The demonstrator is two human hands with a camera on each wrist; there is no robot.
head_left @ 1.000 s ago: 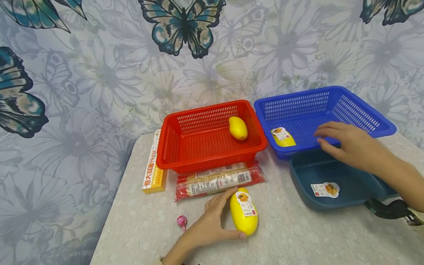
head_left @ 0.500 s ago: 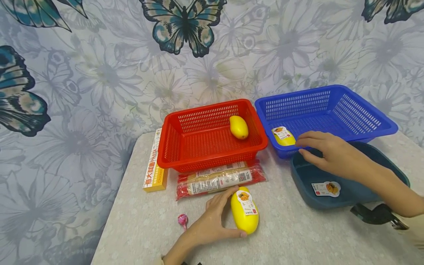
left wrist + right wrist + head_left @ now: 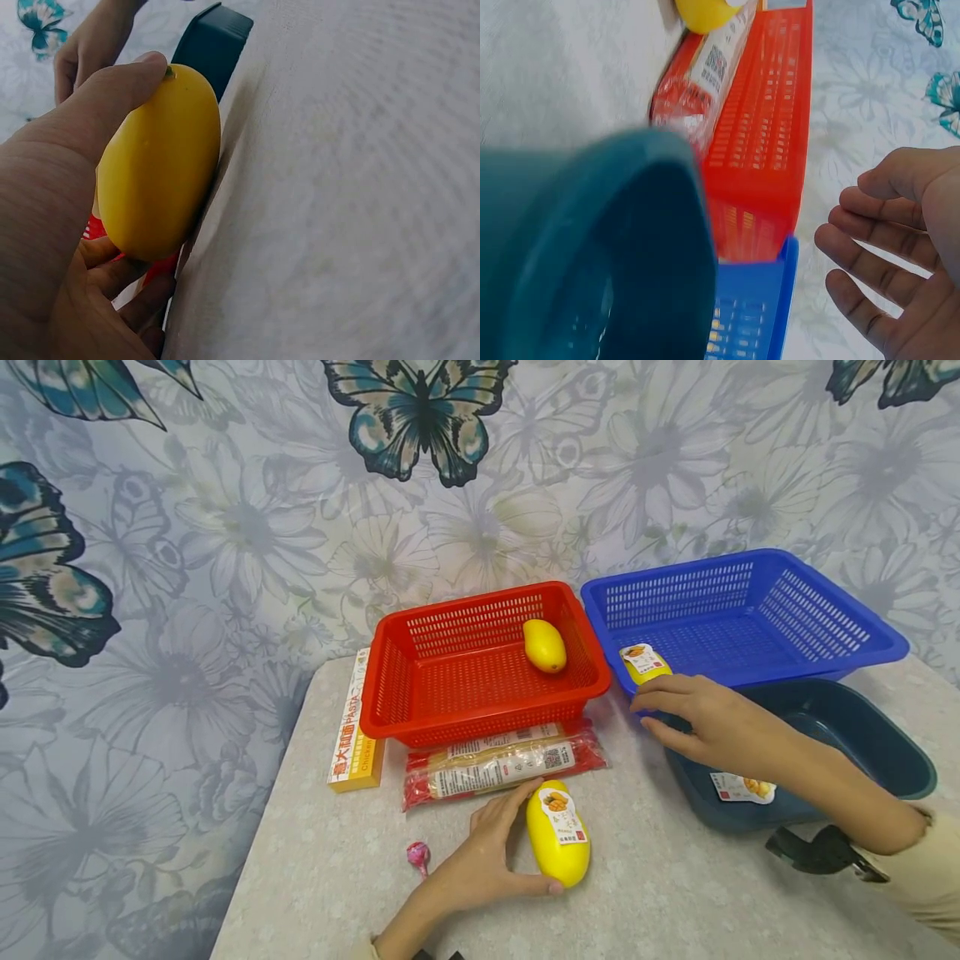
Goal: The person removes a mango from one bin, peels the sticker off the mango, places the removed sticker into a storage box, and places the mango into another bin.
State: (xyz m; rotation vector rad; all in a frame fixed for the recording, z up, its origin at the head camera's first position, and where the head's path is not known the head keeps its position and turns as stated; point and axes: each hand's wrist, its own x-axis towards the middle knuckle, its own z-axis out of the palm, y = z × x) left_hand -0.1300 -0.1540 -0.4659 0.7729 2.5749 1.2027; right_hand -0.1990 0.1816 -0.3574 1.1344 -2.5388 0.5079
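My left hand (image 3: 480, 864) spans a yellow mango (image 3: 557, 856) lying on the table at the front, thumb at its near end and fingertips at its far end. In the left wrist view the thumb presses by the mango's (image 3: 165, 165) stem. My right hand (image 3: 708, 722) hovers over the left rim of the dark teal basin (image 3: 840, 714), fingers loosely bent and holding nothing. Just beyond its fingertips, a labelled yellow mango (image 3: 651, 670) lies in the near-left corner of the blue basket (image 3: 712, 643). The right wrist view shows the palm (image 3: 937, 300) bare.
A red basket (image 3: 457, 693) left of the blue one contains another mango (image 3: 546, 647). A red-ended noodle packet (image 3: 498, 770) lies before it, a pasta box (image 3: 348, 731) at its left. Nearer are a pink lollipop (image 3: 417, 854) and, inside the basin, a mango label (image 3: 742, 788).
My right hand has moved left and slightly nearer, from over the blue basket's front edge to the basin's left rim. The left hand keeps its hold on the mango, which stays in place.
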